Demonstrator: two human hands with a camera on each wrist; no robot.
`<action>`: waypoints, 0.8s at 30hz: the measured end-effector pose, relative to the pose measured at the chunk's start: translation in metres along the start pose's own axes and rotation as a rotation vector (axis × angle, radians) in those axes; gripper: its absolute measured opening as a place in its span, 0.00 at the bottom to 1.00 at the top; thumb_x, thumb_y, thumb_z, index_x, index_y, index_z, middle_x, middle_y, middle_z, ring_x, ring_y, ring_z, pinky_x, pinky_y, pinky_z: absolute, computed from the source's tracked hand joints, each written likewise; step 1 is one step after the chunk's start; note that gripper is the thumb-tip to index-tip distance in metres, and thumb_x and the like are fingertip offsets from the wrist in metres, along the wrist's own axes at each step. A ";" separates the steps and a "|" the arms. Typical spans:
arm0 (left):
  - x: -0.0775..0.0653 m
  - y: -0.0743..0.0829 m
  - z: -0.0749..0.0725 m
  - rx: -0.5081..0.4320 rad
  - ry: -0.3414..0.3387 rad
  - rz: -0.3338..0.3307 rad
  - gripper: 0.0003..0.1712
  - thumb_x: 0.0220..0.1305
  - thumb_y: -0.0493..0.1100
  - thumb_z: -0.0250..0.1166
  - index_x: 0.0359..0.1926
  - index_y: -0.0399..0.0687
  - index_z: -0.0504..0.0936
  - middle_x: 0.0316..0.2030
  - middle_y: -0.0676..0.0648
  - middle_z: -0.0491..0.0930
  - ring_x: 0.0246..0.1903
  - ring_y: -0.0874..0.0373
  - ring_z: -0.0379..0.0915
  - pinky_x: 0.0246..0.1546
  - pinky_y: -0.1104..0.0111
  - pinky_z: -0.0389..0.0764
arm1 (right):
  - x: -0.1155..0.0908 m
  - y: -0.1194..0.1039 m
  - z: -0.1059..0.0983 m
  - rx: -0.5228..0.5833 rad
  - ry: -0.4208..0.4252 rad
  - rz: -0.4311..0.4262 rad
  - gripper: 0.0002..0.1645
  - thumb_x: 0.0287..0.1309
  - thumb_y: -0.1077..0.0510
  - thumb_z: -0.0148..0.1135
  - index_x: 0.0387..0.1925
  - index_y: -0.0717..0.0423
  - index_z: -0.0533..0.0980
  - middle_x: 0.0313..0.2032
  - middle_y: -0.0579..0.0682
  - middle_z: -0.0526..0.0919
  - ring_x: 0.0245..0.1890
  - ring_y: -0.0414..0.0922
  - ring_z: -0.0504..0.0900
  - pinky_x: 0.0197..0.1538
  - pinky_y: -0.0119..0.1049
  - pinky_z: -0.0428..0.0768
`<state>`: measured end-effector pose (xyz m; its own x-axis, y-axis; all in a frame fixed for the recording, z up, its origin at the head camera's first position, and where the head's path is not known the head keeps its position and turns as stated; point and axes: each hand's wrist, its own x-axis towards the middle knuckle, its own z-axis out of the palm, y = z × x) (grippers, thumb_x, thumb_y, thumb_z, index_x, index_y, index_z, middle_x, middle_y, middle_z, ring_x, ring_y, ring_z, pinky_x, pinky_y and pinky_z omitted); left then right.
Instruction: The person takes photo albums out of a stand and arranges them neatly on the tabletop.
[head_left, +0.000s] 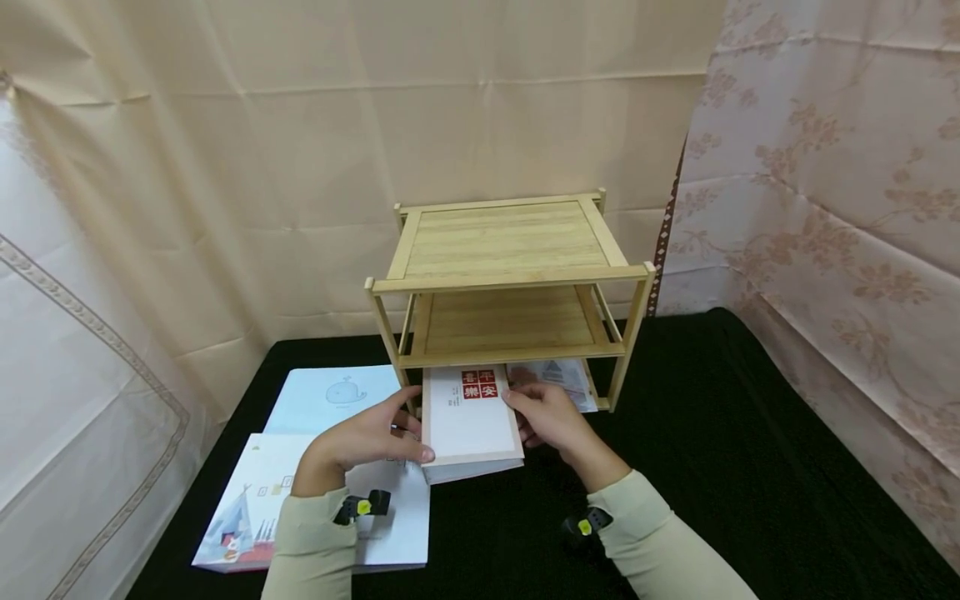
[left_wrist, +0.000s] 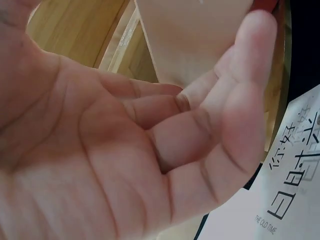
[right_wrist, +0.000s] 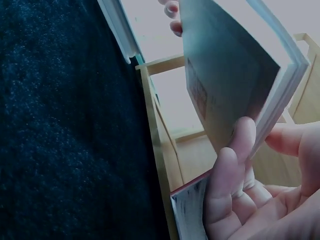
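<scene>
A thick white book (head_left: 465,425) with red Chinese characters on its cover is held between both hands at the lower opening of a wooden rack (head_left: 510,279). My left hand (head_left: 367,442) grips its left side, thumb on the near corner of the cover. In the left wrist view the fingers bend toward the book's pale cover (left_wrist: 195,45). At the right edge, my right hand (head_left: 555,421) pinches the book, thumb on top and fingers underneath. The right wrist view shows the book (right_wrist: 225,75) tilted, its page edges visible. The rack's shelf hides the book's far end.
Another book with a grey picture cover (head_left: 555,377) lies on the rack's bottom level, right of the held book. Left of the rack, a pale blue whale book (head_left: 322,396) lies partly under a white tent-picture book (head_left: 390,521). Dark cloth (head_left: 720,467) covers the table; curtains (head_left: 315,167) hang behind.
</scene>
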<state>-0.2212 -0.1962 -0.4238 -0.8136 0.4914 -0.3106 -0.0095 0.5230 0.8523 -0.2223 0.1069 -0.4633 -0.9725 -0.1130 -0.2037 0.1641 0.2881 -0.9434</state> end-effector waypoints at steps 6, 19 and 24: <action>0.001 0.003 0.003 -0.031 -0.042 0.019 0.70 0.51 0.49 0.81 0.82 0.46 0.41 0.51 0.39 0.80 0.46 0.49 0.79 0.48 0.61 0.81 | -0.002 -0.002 -0.007 -0.012 -0.035 -0.017 0.25 0.71 0.41 0.61 0.48 0.60 0.83 0.25 0.52 0.84 0.20 0.44 0.82 0.24 0.36 0.82; -0.004 0.009 0.017 -0.100 -0.105 0.071 0.71 0.55 0.43 0.81 0.83 0.47 0.36 0.54 0.36 0.77 0.47 0.49 0.83 0.51 0.60 0.85 | -0.014 0.008 -0.028 -0.019 -0.177 -0.069 0.24 0.73 0.43 0.59 0.48 0.61 0.81 0.26 0.55 0.85 0.21 0.45 0.86 0.26 0.39 0.86; -0.010 0.016 0.022 -0.113 -0.113 0.067 0.71 0.55 0.42 0.81 0.83 0.49 0.37 0.53 0.36 0.76 0.46 0.49 0.83 0.50 0.60 0.86 | -0.023 0.011 -0.031 -0.034 -0.218 -0.074 0.24 0.73 0.44 0.59 0.50 0.63 0.80 0.27 0.55 0.86 0.22 0.45 0.87 0.28 0.41 0.87</action>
<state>-0.2007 -0.1776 -0.4165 -0.7441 0.6012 -0.2915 -0.0276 0.4083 0.9124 -0.2030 0.1422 -0.4609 -0.9223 -0.3367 -0.1899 0.0849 0.3027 -0.9493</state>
